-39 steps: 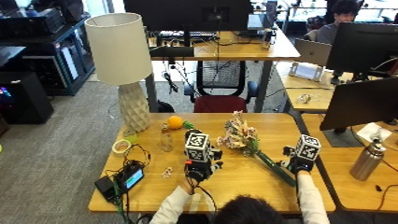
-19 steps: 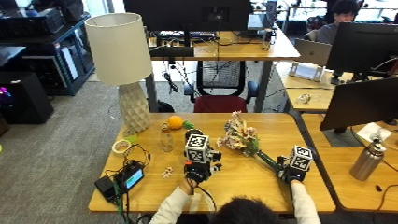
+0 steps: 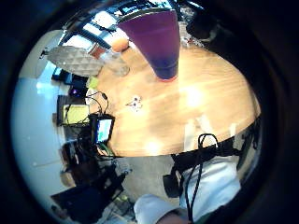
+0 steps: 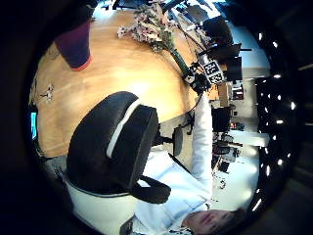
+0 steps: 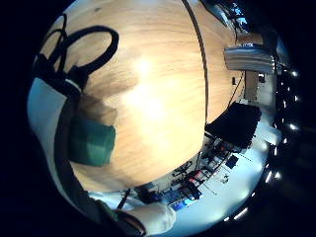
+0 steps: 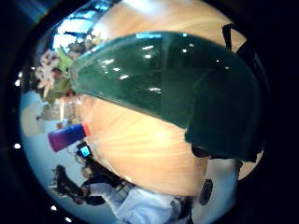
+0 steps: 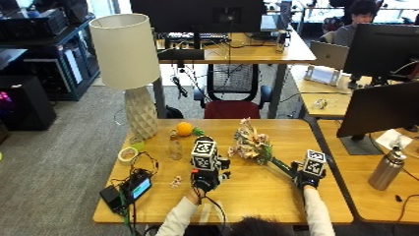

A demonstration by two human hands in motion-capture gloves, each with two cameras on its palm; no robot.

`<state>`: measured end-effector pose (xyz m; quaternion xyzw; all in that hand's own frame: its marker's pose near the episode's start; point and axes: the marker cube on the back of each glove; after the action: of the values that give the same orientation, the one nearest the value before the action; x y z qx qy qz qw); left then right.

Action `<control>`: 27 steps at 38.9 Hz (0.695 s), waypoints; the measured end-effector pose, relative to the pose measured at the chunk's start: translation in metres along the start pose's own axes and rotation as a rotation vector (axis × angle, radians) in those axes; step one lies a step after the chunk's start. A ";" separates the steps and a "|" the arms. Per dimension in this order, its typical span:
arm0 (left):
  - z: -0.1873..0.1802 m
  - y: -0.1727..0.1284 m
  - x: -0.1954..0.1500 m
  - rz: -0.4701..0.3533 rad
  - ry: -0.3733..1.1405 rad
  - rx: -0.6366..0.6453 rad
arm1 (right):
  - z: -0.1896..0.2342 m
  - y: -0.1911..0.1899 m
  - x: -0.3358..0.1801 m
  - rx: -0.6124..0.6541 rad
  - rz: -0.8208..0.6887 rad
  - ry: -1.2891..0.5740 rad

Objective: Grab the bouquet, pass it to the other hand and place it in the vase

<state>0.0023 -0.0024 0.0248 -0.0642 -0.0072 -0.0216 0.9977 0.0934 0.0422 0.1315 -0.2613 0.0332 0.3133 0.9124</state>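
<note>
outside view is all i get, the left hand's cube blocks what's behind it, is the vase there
observer: Yes. The left little finger side palm view shows the vase upright on the table, right in front of the left hand.
operator: bouquet in it yet
observer: No. The left thumb side palm view shows the bouquet apart from the vase, blooms off to its side.
operator: does the right hand have the stem
observer: It looks so. In the right thumb side palm view the stem fills most of the picture, hard against the palm of the right hand.
</note>
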 end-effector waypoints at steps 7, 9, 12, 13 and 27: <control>-0.002 0.003 -0.001 -0.037 -0.030 -0.017 | 0.005 -0.002 -0.001 -0.056 0.010 -0.020; 0.000 0.003 0.000 -0.040 -0.024 -0.038 | 0.003 -0.006 -0.001 0.007 0.003 -0.027; 0.000 0.003 0.003 -0.031 0.005 -0.075 | -0.003 -0.013 0.003 0.165 0.051 -0.017; -0.001 0.003 0.004 -0.028 0.017 -0.086 | -0.005 -0.013 0.004 0.211 0.067 -0.019; -0.025 -0.056 0.009 -0.019 0.284 -0.070 | -0.099 -0.011 -0.060 0.661 -0.296 -0.703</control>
<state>0.0091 -0.0617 0.0069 -0.0953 0.1343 -0.0400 0.9855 0.0622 -0.0474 0.0650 0.1609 -0.2162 0.2223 0.9370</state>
